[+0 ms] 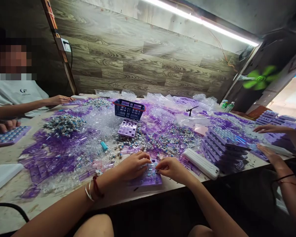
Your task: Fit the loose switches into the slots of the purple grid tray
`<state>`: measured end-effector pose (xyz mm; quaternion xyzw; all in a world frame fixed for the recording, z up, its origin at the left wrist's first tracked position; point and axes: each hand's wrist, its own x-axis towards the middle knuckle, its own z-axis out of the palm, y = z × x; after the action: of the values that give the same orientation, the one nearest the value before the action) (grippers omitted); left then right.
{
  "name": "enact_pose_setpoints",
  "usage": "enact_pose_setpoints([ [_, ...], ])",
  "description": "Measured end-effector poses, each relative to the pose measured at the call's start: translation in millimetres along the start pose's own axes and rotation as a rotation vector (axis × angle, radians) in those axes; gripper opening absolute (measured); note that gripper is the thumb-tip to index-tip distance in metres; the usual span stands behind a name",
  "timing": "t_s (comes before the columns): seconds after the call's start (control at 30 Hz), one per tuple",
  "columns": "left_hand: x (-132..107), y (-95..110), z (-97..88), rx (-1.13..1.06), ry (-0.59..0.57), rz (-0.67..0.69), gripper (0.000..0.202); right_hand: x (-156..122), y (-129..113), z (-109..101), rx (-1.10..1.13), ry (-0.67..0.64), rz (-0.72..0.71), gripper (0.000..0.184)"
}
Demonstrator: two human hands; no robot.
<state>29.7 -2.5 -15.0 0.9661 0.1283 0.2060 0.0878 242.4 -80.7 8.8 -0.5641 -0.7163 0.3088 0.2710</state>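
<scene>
A small purple keyboard tray [148,179] lies at the table's near edge, part filled with key switches. My left hand [133,164] rests on its left side with fingers curled over the switches. My right hand [171,168] pinches a small switch at the tray's upper right corner. A heap of loose grey and blue switches [160,140] lies just beyond both hands. Bracelets and a red cord circle my left wrist.
A dark blue basket [128,109] stands mid-table near another purple tray [127,128]. A stack of filled trays [224,146] and a white block [201,163] sit to the right. Clear and purple plastic pieces cover the table. Other people's hands work at both sides.
</scene>
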Motion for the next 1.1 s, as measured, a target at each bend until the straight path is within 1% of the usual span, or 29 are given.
enact_pose_setpoints([
  [0.17, 0, -1, 0.7, -0.013, 0.013, 0.014, 0.022, 1, 2, -3, -0.076, -0.056, -0.153, 0.017],
  [0.4, 1, 0, -0.5, 0.003, -0.003, 0.023, 0.022, 0, -3, -4, -0.212, -0.082, -0.239, 0.022],
  [0.63, 0, 0, 0.2, -0.001, 0.025, 0.033, 0.022, 1, -2, -2, -0.234, -0.008, -0.260, 0.022],
  [0.8, 1, 1, -1.0, -0.002, 0.025, 0.047, 0.023, -1, 0, -2, -0.297, -0.013, -0.288, 0.024],
  [0.93, 1, 0, -0.7, -0.010, 0.036, 0.049, 0.025, -4, -7, -3, -0.390, -0.027, -0.240, 0.031],
  [1.1, 1, 1, -0.3, 0.001, 0.032, 0.051, 0.025, -5, -19, -3, -0.503, -0.066, -0.171, 0.029],
])
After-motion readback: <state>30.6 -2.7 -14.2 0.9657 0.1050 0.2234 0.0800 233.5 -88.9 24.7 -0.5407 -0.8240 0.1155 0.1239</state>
